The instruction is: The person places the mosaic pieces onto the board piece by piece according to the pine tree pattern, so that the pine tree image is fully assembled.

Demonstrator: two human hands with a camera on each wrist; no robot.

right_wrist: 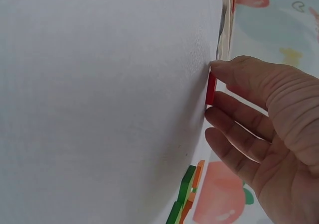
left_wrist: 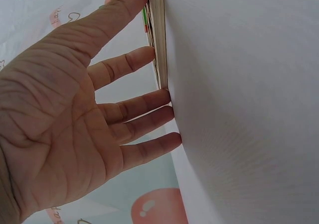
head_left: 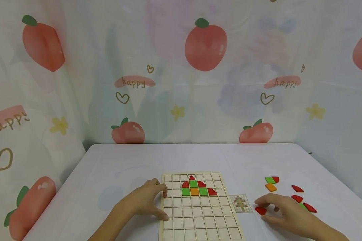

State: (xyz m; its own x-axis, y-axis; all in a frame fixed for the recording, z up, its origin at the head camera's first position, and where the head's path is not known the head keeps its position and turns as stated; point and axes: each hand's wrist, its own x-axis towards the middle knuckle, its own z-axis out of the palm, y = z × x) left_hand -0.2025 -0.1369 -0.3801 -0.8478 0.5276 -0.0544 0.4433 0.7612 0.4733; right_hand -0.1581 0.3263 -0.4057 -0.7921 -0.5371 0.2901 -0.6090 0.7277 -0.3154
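A pale wooden grid board (head_left: 199,212) lies on the table, its upper cells filled with red, green and orange tiles (head_left: 194,191). My left hand (head_left: 147,199) is at the board's left side, thumb and index finger touching the edge; the left wrist view shows its fingers (left_wrist: 132,107) extended, with other fingertips on the tabletop. To the right of the board, my right hand (head_left: 285,212) pinches a red curved-edge tile (head_left: 260,210) at the table surface. In the right wrist view that red tile (right_wrist: 211,89) stands between thumb and fingers.
A small picture card (head_left: 241,203) showing a tree on a grid lies between the board and my right hand. Beyond that hand are loose red tiles (head_left: 297,188), a green tile (head_left: 268,180) and an orange tile (head_left: 270,187). A printed curtain (head_left: 205,100) hangs behind the table.
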